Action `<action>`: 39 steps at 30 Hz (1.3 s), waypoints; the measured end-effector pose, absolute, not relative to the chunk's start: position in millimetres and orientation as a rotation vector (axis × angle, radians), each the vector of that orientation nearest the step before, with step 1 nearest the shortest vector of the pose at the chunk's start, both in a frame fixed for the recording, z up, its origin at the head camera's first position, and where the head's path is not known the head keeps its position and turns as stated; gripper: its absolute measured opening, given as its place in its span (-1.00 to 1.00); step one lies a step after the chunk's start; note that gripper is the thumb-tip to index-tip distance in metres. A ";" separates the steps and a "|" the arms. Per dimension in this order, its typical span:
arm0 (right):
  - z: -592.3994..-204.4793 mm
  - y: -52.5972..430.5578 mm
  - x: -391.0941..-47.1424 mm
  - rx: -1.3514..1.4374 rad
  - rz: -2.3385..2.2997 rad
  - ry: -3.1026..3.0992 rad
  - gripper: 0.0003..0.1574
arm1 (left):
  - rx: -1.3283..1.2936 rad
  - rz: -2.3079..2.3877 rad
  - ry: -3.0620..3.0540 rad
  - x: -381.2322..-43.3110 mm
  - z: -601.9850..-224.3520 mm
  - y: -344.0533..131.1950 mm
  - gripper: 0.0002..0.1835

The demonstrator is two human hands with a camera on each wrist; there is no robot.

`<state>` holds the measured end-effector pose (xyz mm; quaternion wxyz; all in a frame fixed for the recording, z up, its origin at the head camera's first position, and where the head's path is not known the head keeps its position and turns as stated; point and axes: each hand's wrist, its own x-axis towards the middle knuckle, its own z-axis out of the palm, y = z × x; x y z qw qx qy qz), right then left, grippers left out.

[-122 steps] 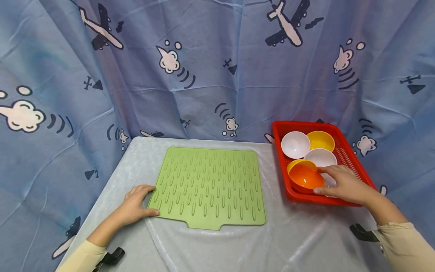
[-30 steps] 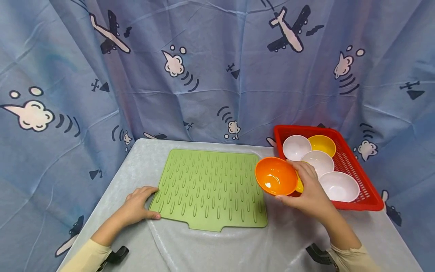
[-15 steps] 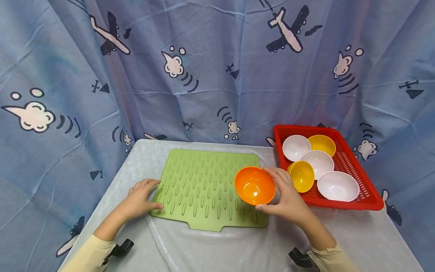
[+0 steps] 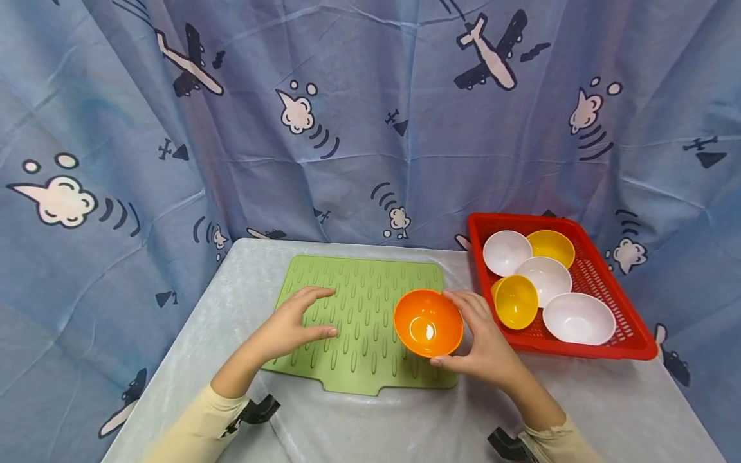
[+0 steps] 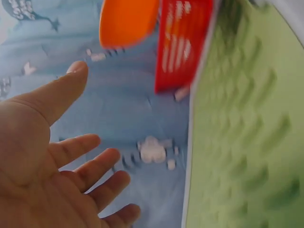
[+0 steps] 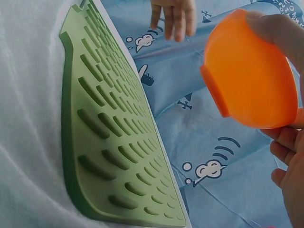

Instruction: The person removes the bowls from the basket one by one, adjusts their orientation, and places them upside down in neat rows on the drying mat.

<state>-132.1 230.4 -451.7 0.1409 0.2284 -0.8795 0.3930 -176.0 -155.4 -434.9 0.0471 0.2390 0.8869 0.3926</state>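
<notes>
An orange bowl (image 4: pixel 427 323) is held above the right part of a green ribbed mat (image 4: pixel 353 379). My right hand (image 4: pixel 483 337) pinches its right side between thumb and fingers. In the right wrist view the bowl (image 6: pixel 251 76) hangs clear of the mat (image 6: pixel 109 156), its foot showing. My left hand (image 4: pixel 289 328) is over the mat's left part, thumb and fingers spread, holding nothing. The left wrist view shows that palm (image 5: pixel 23 156) with the orange bowl (image 5: pixel 127 21) some way off.
A red basket (image 4: pixel 622 308) stands at the right of the table. Inside are white bowls, including a large white bowl (image 4: pixel 579 318), and yellow ones, such as a tilted yellow bowl (image 4: pixel 516 302). A blue patterned curtain (image 4: pixel 347 128) hangs behind the pale tablecloth (image 4: pixel 249 276).
My right hand has taken the orange bowl out of the basket and carried it left over the mat. My left hand has left the mat's left edge and moved right, toward the bowl.
</notes>
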 end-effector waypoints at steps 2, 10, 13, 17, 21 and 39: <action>-451.6 230.2 -131.7 0.655 1.144 -2.535 0.35 | 0.775 1.248 2.631 -174.1 -433.7 -140.1 -0.20; -453.1 227.5 -130.5 0.671 1.147 -2.499 0.38 | 0.853 1.457 2.290 -168.4 -440.0 -90.2 -0.34; -454.6 225.0 -130.0 0.683 1.146 -2.489 0.39 | 0.791 1.529 2.174 -166.7 -447.7 -79.3 -0.40; -456.8 222.4 -130.2 0.696 1.156 -2.485 0.40 | 0.689 1.593 2.046 -165.1 -456.1 -70.9 -0.46; -459.8 221.3 -130.4 0.711 1.144 -2.481 0.41 | 0.631 1.647 1.949 -164.5 -460.9 -66.7 -0.45; -459.2 216.5 -128.8 0.768 1.146 -2.475 0.50 | 0.471 1.916 1.507 -161.6 -466.9 -57.7 -0.46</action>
